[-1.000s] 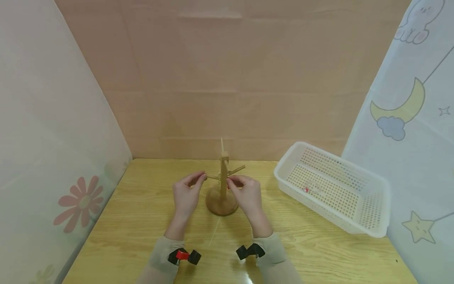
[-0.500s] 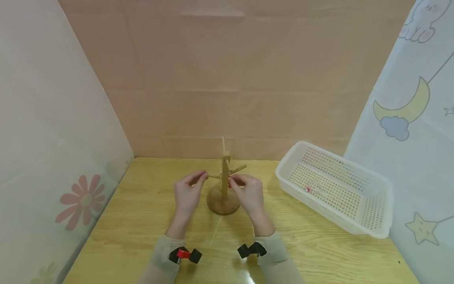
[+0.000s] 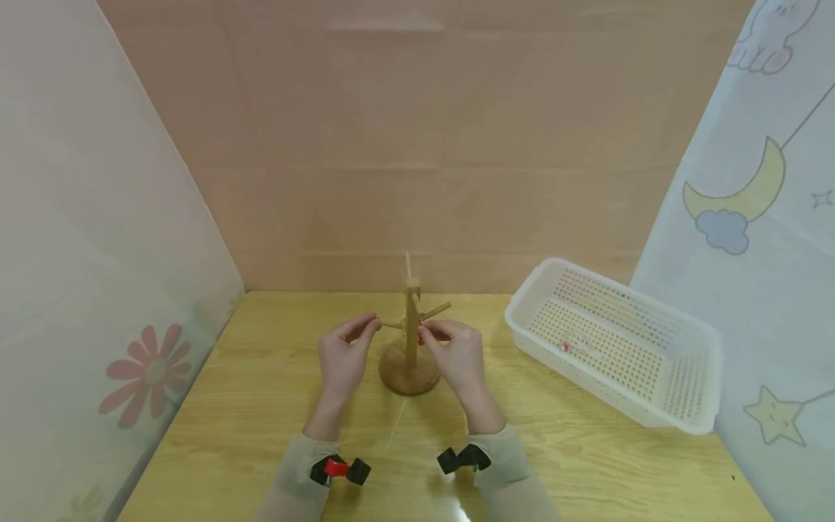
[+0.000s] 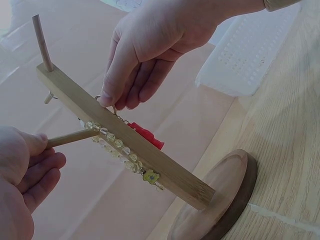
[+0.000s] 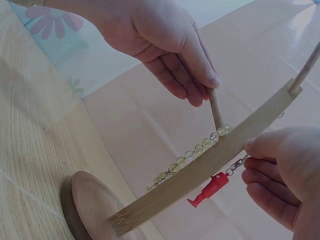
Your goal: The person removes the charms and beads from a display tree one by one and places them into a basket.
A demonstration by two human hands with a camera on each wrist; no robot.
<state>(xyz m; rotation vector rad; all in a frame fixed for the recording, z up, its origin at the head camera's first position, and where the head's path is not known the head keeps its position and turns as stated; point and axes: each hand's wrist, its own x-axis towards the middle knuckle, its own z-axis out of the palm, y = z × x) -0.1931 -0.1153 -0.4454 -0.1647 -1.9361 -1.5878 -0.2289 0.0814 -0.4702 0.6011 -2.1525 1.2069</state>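
A wooden rack (image 3: pixel 412 319) with a round base and several pegs stands before me. My left hand (image 3: pixel 343 355) pinches the end of its left peg (image 4: pixel 72 138) between thumb and fingers. From that peg hangs a bracelet of pale yellow beads (image 4: pixel 117 142) with a yellow-green flower charm (image 4: pixel 150 176). On the post's other side my right hand (image 3: pixel 459 355) pinches the metal ring of a keychain, whose red charm (image 5: pixel 210 189) dangles on a short chain beside the post. The right hand's fingers partly hide the ring, so whether it circles a peg is unclear.
A white perforated plastic basket (image 3: pixel 652 420) stands on the right of the wooden table (image 3: pixel 261 435). Inside it lies a small clear bracelet with a red and white piece (image 3: pixel 565 347). A beige cloth (image 3: pixel 365 181) closes off the back, with printed cloths at both sides.
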